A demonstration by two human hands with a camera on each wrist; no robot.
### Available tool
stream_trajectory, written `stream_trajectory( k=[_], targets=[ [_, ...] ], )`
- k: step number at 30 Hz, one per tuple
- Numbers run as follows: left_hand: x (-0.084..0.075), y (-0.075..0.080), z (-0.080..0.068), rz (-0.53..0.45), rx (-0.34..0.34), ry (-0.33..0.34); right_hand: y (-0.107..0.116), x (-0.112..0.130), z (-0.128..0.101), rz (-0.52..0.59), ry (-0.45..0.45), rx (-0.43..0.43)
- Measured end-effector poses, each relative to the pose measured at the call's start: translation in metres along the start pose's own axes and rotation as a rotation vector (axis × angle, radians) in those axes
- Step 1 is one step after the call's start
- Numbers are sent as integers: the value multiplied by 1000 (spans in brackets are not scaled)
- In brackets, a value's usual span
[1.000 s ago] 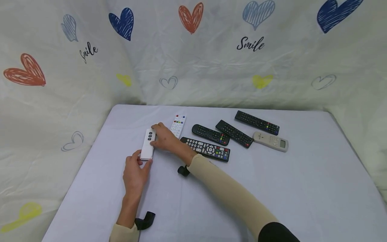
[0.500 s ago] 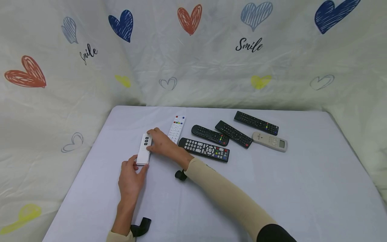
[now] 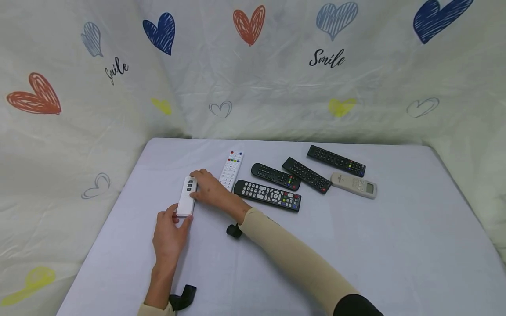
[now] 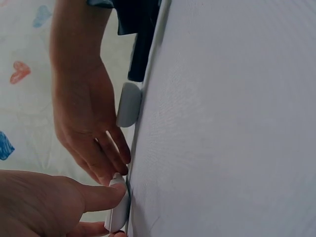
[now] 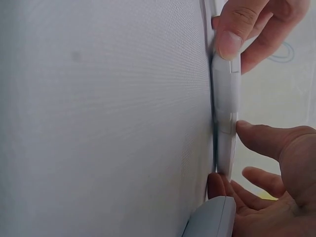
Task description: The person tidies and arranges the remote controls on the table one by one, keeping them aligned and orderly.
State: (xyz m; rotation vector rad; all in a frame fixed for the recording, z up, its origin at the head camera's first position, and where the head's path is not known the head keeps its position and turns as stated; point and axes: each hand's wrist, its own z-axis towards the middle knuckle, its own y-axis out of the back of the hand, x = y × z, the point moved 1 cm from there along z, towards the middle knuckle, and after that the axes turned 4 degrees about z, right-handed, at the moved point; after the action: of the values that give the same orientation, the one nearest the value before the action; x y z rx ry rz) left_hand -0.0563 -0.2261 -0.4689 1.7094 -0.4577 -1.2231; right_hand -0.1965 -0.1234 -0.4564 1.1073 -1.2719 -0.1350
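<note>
A slim white remote control (image 3: 184,202) with a few dark buttons at its far end lies on the left part of the table. My left hand (image 3: 170,237) grips its near end, thumb on the right side and fingers on the left. At the far end, my right hand (image 3: 211,188) holds the remote, thumb against its right edge and fingertips over the end. In the right wrist view, the thumb of the left hand (image 5: 242,24) presses the remote's (image 5: 226,98) near end. Below it, the right hand's (image 5: 291,173) fingers bend round the other end.
A white remote with coloured buttons (image 3: 232,169) lies just beyond the right wrist. Several black remotes (image 3: 269,195) and a grey remote with a small display (image 3: 353,184) are spread to the right. White cloth covers the table (image 3: 356,250); a heart-patterned curtain (image 3: 269,66) hangs behind.
Both hands and the slim white remote have shifted a little left and toward me, mostly in the first half second. The hold looks the same, and the other remotes stay put.
</note>
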Motion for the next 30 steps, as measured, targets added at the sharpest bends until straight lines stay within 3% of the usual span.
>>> stream_trajectory(
  k=[13, 17, 23, 30],
  targets=[
    [-1, 1, 2, -3, 15, 4, 5, -4, 0, 8, -16, -21],
    [-1, 2, 1, -10, 12, 8, 15, -6, -2, 57, -5, -48],
    [-1, 3, -1, -24, -92, -33, 42, -11, -7, 148, -11, -129],
    [-10, -1, -5, -109, -199, -157, 63, -18, -15, 191, -15, -167]
  ],
)
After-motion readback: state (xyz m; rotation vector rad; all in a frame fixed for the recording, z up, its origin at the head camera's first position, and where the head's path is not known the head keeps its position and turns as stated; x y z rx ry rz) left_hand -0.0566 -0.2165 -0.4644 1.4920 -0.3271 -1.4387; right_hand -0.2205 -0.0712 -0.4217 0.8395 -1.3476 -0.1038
